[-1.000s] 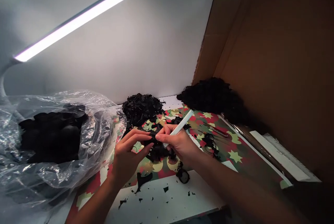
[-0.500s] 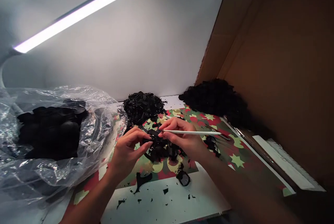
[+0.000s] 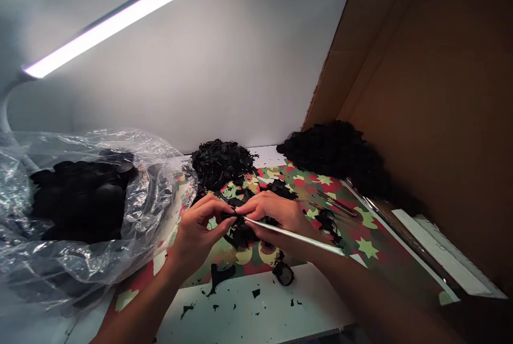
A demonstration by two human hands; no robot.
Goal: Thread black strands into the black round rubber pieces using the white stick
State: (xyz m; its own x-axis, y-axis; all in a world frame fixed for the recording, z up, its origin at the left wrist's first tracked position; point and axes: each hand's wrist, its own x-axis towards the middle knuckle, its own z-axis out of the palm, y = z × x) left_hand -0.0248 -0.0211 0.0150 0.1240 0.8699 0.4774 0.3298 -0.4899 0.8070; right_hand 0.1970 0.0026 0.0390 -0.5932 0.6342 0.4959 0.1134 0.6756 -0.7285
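My left hand [image 3: 202, 229] is closed in a pinch on a small black piece [image 3: 229, 215], mostly hidden by the fingertips. Touching or nearly touching it, the fingertips of my right hand [image 3: 276, 218] grip a slim white pen-like tool [image 3: 304, 237]. The tool's back end points right and toward me; its tip is by the black piece, too small to make out. Under both hands lie loose black scraps [image 3: 242, 236] on a patterned sheet [image 3: 352, 264] in red, green and yellow. A black ring-shaped offcut [image 3: 284, 273] rests nearer to me.
On the left, a clear plastic bag [image 3: 148, 226] holds black rounded pieces [image 3: 84, 200]. Heaps of black shreds [image 3: 222, 162] and black material [image 3: 336, 149] stand at the back. Tweezers [image 3: 339, 204] lie right. A lit lamp [image 3: 124, 18] hangs above; a cardboard wall [image 3: 433, 93] bounds the right.
My right hand has turned the white tool from pointing up and right to slanting down toward me. It has come back against the left fingertips. The left hand keeps its pinch.
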